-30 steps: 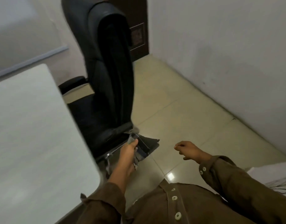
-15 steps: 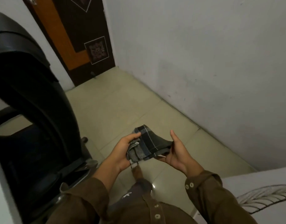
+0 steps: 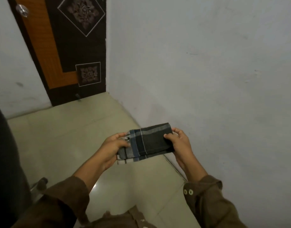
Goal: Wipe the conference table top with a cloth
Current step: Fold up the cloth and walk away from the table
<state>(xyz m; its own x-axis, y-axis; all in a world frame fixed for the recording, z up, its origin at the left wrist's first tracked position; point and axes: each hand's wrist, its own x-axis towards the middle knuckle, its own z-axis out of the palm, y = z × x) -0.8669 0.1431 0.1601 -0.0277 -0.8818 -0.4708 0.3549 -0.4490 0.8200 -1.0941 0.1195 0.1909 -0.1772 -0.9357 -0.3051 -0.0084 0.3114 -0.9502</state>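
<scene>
A folded dark checked cloth, grey and blue with pale stripes, is stretched flat between both hands in front of my chest. My left hand pinches its left end, thumb on top. At the right end, my right hand grips with the thumb pressed on the dark part. The conference table is out of view.
A pale wall stands close on the right. Ahead is a brown and orange door with a glass knob. Tiled floor lies below. The black office chair back fills the left edge, its metal base near my left sleeve.
The view has swung right, away from the table and chair, toward the door and wall. The cloth went from my left hand alone to both hands and is now spread flat.
</scene>
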